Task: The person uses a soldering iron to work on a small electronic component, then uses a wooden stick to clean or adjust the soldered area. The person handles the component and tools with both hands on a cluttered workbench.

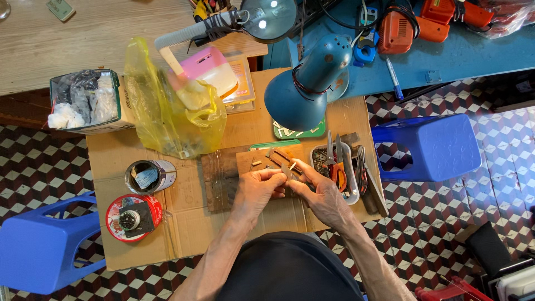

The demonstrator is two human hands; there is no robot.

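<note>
Over the brown wooden work board [223,173] on the cardboard-covered bench [139,245], the left hand [257,190] and right hand [319,195] pinch together on a small pale component [292,166], apparently mid-fitting, demanding fine, steady alignment.

Checkered tile floor [446,223], blue stools [426,146], blue desk lamp [304,89].

Both hands, left hand [257,189] and right hand [323,196], pinch a small part [291,167] over cardboard [184,223].

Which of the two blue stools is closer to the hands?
The right stool, just past the tool tray; the left stool sits farther, beyond the red tin.
</note>
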